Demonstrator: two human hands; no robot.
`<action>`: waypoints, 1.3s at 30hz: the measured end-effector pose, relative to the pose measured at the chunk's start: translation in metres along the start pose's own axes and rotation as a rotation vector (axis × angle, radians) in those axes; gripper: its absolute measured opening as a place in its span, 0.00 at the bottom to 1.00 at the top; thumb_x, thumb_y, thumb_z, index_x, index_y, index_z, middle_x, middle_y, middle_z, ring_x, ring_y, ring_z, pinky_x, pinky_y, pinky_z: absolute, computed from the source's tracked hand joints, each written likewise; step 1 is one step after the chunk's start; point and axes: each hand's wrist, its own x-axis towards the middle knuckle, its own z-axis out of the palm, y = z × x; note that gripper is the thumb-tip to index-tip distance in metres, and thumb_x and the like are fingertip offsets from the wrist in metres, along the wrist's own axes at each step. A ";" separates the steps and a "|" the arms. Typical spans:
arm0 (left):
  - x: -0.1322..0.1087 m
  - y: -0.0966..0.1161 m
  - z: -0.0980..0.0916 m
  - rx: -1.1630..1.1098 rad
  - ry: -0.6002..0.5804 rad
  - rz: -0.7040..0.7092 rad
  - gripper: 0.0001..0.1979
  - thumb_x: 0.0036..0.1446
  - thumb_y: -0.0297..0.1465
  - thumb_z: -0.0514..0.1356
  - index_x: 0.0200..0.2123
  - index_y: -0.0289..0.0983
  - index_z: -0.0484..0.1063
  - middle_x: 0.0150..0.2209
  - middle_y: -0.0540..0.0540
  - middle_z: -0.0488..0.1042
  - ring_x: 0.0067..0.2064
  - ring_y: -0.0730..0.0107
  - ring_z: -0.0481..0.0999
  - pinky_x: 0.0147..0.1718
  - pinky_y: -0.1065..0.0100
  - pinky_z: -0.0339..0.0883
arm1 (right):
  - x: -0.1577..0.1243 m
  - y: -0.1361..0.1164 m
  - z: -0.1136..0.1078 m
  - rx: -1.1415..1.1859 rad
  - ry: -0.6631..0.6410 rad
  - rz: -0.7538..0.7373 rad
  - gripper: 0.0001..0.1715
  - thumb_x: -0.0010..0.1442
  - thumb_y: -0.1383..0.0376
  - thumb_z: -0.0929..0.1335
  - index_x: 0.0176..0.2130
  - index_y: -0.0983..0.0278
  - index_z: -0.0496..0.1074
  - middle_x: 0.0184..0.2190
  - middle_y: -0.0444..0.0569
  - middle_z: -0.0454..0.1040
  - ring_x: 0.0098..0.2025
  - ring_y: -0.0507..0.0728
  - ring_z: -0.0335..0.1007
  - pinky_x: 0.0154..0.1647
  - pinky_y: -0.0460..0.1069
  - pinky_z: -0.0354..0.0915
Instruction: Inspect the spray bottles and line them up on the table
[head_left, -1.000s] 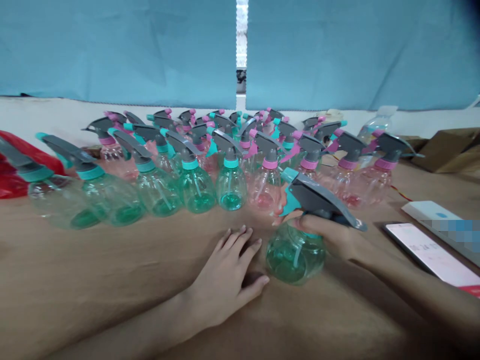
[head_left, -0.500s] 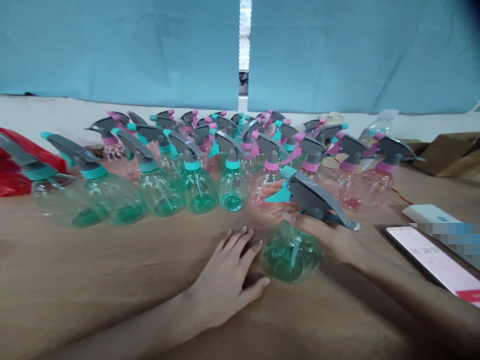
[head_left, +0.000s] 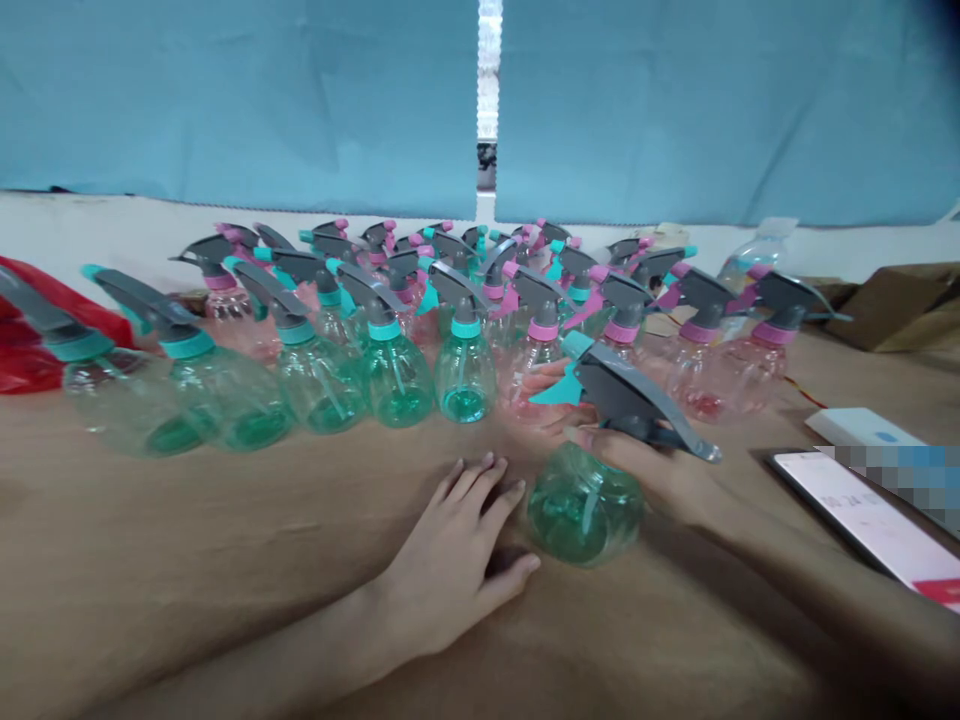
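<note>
Your right grip point(head_left: 679, 487) is part-closed round the neck of the green spray bottle point(head_left: 581, 510) before the bottle row point(head_left: 401, 385), presumably leaving fingers free beside the trigger point(head_left: 562, 390); your empty left grip point(head_left: 450, 560) lies spread on the surface point(head_left: 262, 540).

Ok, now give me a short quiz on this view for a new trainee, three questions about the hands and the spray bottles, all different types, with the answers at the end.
1. What does the right hand hold?
2. True or false: the left hand is gripping something.
3. Fill in the blank: in the front row, the rightmost spray bottle in the picture has a ____ collar.

Key:
1. A green spray bottle.
2. False; it lies palm down on the table with its fingers spread a little.
3. Pink.
</note>
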 end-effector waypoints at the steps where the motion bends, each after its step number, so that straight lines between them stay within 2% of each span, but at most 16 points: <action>1: 0.000 0.000 0.000 -0.002 -0.003 -0.005 0.27 0.61 0.44 0.54 0.57 0.33 0.61 0.62 0.36 0.57 0.63 0.51 0.53 0.59 0.47 0.49 | 0.000 0.000 0.000 0.012 -0.006 0.004 0.09 0.55 0.60 0.67 0.38 0.57 0.72 0.25 0.43 0.73 0.31 0.56 0.72 0.33 0.50 0.69; 5: 0.001 0.000 0.001 -0.008 -0.017 -0.014 0.28 0.61 0.44 0.55 0.58 0.33 0.61 0.62 0.35 0.57 0.63 0.51 0.52 0.59 0.47 0.48 | 0.003 -0.007 0.000 0.106 -0.029 -0.006 0.16 0.54 0.64 0.67 0.45 0.55 0.70 0.37 0.45 0.76 0.43 0.58 0.72 0.42 0.51 0.68; 7: 0.000 0.000 0.002 -0.013 -0.010 -0.010 0.28 0.60 0.44 0.55 0.58 0.33 0.61 0.62 0.35 0.57 0.63 0.51 0.52 0.59 0.48 0.48 | 0.004 -0.011 0.001 0.103 -0.032 0.002 0.18 0.53 0.66 0.68 0.46 0.55 0.70 0.40 0.45 0.76 0.43 0.58 0.72 0.43 0.51 0.68; 12: -0.001 -0.001 0.003 -0.017 0.016 -0.004 0.27 0.60 0.44 0.55 0.57 0.33 0.62 0.61 0.36 0.58 0.63 0.51 0.53 0.59 0.48 0.48 | 0.001 -0.006 0.001 0.050 0.023 0.031 0.15 0.52 0.62 0.68 0.42 0.57 0.72 0.31 0.45 0.76 0.32 0.57 0.74 0.33 0.50 0.69; 17: 0.001 -0.001 0.002 -0.006 0.015 0.000 0.28 0.61 0.45 0.54 0.58 0.33 0.61 0.62 0.36 0.57 0.63 0.51 0.53 0.59 0.47 0.49 | 0.001 -0.003 0.000 0.089 -0.010 0.016 0.21 0.53 0.63 0.68 0.48 0.56 0.68 0.34 0.45 0.76 0.37 0.58 0.74 0.35 0.50 0.69; 19: 0.001 0.000 0.002 -0.002 0.007 -0.003 0.28 0.61 0.45 0.54 0.57 0.33 0.61 0.62 0.35 0.57 0.63 0.51 0.53 0.59 0.47 0.49 | 0.002 -0.010 0.000 0.082 -0.003 0.014 0.17 0.52 0.65 0.67 0.44 0.56 0.70 0.31 0.44 0.75 0.35 0.57 0.73 0.34 0.50 0.69; 22: 0.001 0.000 0.002 0.004 0.005 -0.006 0.28 0.60 0.45 0.55 0.57 0.32 0.62 0.62 0.35 0.58 0.63 0.50 0.53 0.59 0.48 0.48 | 0.003 -0.020 0.001 0.046 0.016 0.002 0.06 0.50 0.66 0.67 0.32 0.57 0.69 0.23 0.41 0.70 0.26 0.54 0.70 0.29 0.48 0.68; 25: 0.000 0.000 0.004 0.006 0.008 -0.006 0.28 0.60 0.46 0.54 0.57 0.33 0.62 0.62 0.35 0.57 0.63 0.50 0.53 0.59 0.48 0.48 | 0.003 -0.022 0.002 0.037 0.026 0.003 0.05 0.49 0.65 0.67 0.31 0.57 0.68 0.20 0.40 0.67 0.22 0.52 0.67 0.26 0.48 0.67; 31: -0.001 -0.001 0.003 -0.007 0.018 -0.008 0.28 0.60 0.45 0.55 0.57 0.33 0.62 0.62 0.36 0.57 0.63 0.51 0.53 0.59 0.48 0.48 | -0.001 -0.008 0.001 0.131 0.073 0.108 0.19 0.47 0.65 0.69 0.42 0.58 0.66 0.28 0.43 0.75 0.34 0.58 0.75 0.35 0.51 0.70; 37: 0.000 -0.001 0.003 -0.018 0.013 -0.009 0.28 0.60 0.45 0.55 0.57 0.32 0.62 0.61 0.35 0.58 0.63 0.50 0.53 0.59 0.48 0.48 | 0.000 -0.004 0.001 0.159 -0.015 0.105 0.22 0.52 0.61 0.68 0.47 0.57 0.65 0.42 0.48 0.75 0.43 0.59 0.74 0.38 0.51 0.70; 39: 0.000 -0.001 0.003 -0.022 0.027 -0.005 0.28 0.60 0.45 0.55 0.57 0.33 0.62 0.61 0.36 0.58 0.63 0.50 0.53 0.59 0.48 0.48 | 0.001 -0.006 0.001 0.127 0.001 0.112 0.22 0.51 0.61 0.68 0.47 0.57 0.66 0.40 0.48 0.75 0.41 0.59 0.74 0.37 0.51 0.69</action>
